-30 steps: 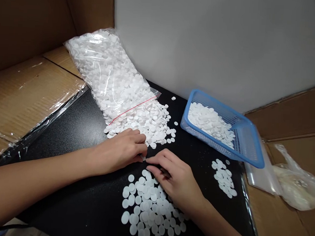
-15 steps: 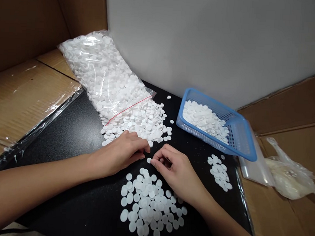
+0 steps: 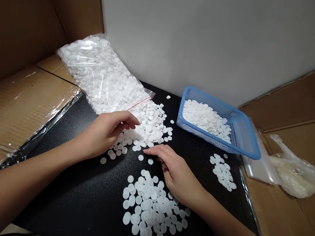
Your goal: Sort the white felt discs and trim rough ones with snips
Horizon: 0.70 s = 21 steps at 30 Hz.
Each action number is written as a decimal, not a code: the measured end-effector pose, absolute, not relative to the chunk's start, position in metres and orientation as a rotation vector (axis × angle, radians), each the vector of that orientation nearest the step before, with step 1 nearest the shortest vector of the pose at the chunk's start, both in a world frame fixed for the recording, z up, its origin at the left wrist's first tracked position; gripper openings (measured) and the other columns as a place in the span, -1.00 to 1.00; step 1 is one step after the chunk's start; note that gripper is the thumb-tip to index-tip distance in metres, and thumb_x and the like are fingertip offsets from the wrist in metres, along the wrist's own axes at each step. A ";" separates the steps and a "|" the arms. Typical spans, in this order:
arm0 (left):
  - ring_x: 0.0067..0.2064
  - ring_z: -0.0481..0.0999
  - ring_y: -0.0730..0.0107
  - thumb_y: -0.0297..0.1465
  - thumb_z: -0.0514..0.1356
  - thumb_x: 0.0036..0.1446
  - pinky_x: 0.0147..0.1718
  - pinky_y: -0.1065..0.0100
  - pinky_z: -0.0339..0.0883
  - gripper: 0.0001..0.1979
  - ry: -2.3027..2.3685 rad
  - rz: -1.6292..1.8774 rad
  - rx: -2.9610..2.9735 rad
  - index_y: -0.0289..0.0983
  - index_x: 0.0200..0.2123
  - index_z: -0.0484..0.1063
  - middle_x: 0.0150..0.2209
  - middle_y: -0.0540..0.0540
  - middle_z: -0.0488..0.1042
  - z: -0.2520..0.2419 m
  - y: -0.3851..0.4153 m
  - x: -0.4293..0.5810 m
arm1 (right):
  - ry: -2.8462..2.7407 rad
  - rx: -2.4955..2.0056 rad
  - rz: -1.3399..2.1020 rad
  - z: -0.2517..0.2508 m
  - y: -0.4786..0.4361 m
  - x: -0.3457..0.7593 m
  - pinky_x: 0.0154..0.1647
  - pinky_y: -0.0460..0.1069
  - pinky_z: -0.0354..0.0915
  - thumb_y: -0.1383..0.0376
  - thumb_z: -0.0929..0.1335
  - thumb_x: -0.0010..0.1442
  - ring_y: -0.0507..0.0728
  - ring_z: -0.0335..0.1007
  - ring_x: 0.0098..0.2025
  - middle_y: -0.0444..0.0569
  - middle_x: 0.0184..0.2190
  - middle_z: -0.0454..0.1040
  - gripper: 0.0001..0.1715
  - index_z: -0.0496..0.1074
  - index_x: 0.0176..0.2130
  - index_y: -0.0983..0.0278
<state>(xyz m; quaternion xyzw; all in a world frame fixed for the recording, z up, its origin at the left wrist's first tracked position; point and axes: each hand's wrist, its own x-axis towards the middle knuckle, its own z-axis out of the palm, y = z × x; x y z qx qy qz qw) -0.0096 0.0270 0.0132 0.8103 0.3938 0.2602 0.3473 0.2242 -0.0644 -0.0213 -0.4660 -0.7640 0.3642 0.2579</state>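
Small thin white discs lie on the black tabletop. My left hand hovers at the front of the spilled discs by the bag mouth, its fingers loosely bent and apart, nothing visible in them. My right hand has its index finger stretched toward a couple of loose discs, the other fingers curled below; no disc shows in it. Under and left of that wrist spreads a pile of discs. A clear zip bag full of discs lies behind my left hand, its red-striped mouth facing me.
A blue plastic basket with discs in its left part stands at the back right. In front of it sits a small group of discs. Farther right are a flat clear bag and a knotted plastic bag on cardboard. A pale wall rises behind.
My left hand has moved back and left over the spilled discs, uncovering loose ones in front. My right index finger has straightened, away from the disc it was touching.
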 end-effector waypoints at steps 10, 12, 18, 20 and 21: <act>-0.32 0.47 0.38 -0.61 0.29 -0.04 -0.43 0.46 0.21 -0.68 1.002 -0.232 2.195 -0.18 -0.23 0.41 -0.26 0.04 0.50 0.035 0.023 -0.055 | -2.234 -1.134 1.397 0.001 -0.070 0.221 0.03 0.04 0.39 0.75 0.12 -0.06 0.10 0.41 -0.01 -0.08 -0.07 0.49 -0.20 0.45 -0.01 0.16; -0.33 0.49 0.38 -0.65 0.24 -0.04 -0.47 0.47 0.21 -0.66 1.019 -0.164 2.208 -0.17 -0.21 0.37 -0.26 0.02 0.49 0.025 0.017 -0.057 | -2.258 -1.131 1.403 0.005 -0.073 0.221 0.03 0.04 0.40 0.74 0.12 -0.05 0.10 0.43 -0.03 -0.08 -0.10 0.50 -0.21 0.46 -0.02 0.16; -0.51 0.39 0.50 -0.70 0.13 -0.02 -0.57 0.47 0.15 -0.65 0.956 0.033 2.294 -0.21 -0.19 0.30 -0.25 -0.02 0.42 0.003 0.008 -0.032 | -2.164 -1.311 0.872 -0.006 -0.055 0.221 0.00 0.09 0.47 0.70 0.12 0.03 0.15 0.43 0.01 0.04 0.02 0.38 -0.22 0.41 0.08 0.17; -0.47 0.39 0.48 -0.72 0.11 0.01 -0.52 0.45 0.17 -0.71 0.976 0.056 2.348 -0.25 -0.26 0.33 -0.26 -0.05 0.39 0.003 0.006 -0.022 | -2.203 -1.363 0.669 -0.016 -0.044 0.218 -0.03 0.13 0.48 0.68 0.14 0.07 0.18 0.42 0.01 0.09 0.05 0.32 -0.26 0.40 0.10 0.20; -0.46 0.40 0.47 -0.72 0.10 0.03 -0.50 0.44 0.18 -0.74 0.990 0.056 2.361 -0.26 -0.29 0.34 -0.27 -0.06 0.39 0.005 0.005 -0.019 | -2.238 -1.381 0.613 -0.020 -0.039 0.215 -0.04 0.15 0.49 0.67 0.14 0.10 0.19 0.42 -0.01 0.10 0.03 0.32 -0.30 0.39 0.10 0.21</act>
